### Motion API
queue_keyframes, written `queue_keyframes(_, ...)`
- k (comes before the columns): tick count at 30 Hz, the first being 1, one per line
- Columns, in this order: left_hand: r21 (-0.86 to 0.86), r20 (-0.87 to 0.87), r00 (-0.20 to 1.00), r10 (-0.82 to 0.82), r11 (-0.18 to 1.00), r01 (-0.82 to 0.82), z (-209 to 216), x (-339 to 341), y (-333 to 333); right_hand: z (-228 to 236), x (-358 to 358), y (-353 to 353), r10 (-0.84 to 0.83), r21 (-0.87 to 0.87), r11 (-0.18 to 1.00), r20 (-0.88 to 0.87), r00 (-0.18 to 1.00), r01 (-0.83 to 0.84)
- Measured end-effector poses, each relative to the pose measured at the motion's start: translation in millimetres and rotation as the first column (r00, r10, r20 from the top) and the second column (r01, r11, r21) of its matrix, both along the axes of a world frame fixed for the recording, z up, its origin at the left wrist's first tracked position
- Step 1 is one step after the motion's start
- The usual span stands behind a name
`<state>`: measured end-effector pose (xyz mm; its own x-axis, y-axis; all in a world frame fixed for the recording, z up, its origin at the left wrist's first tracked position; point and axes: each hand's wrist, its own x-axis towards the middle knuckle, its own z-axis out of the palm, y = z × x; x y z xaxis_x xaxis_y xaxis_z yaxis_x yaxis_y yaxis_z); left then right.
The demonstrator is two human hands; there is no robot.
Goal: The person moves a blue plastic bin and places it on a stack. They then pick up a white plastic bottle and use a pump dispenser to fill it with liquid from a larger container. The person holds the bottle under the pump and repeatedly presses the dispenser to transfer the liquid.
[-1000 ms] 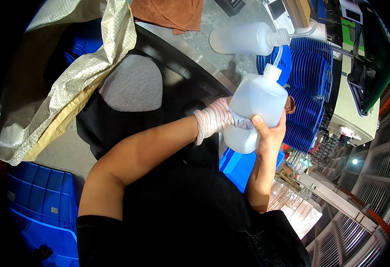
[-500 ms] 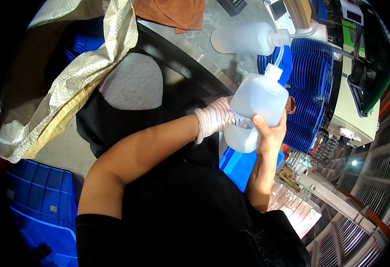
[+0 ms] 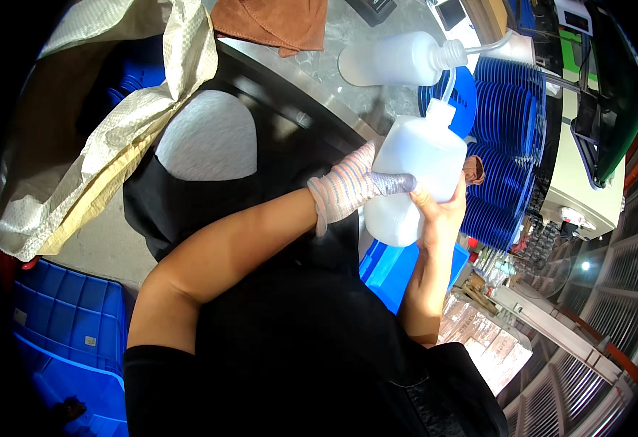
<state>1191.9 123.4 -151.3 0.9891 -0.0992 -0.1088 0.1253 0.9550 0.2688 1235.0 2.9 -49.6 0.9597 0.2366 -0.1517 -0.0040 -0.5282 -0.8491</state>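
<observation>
My gloved left hand (image 3: 346, 188) is closed on the left side of the white bottle (image 3: 427, 151), and my bare right hand (image 3: 441, 213) wraps the right; 2 hands on that broad body, I judge, keep it steady. I hold it near the front edge of the bench (image 3: 304, 71), with a blue bin (image 3: 397, 273) showing past its base. Its tube (image 3: 448, 86) reaches toward the other bottle (image 3: 388, 60) and blue discs (image 3: 505, 138), so room looks tight there; more lies toward the brown cloth (image 3: 271, 25).
</observation>
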Motion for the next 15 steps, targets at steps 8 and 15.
queue_keyframes(8,0.131,0.091,0.995,-0.041,0.991,0.029,1.9,2.4,8.0,-0.4,0.7,-3.1,0.002,0.022,1.0,-0.017,1.0,-0.002)
queue_keyframes(15,0.094,0.091,0.995,-0.049,0.995,0.041,1.8,3.2,10.7,3.5,0.2,0.6,-0.007,0.019,1.0,-0.037,0.999,0.008)
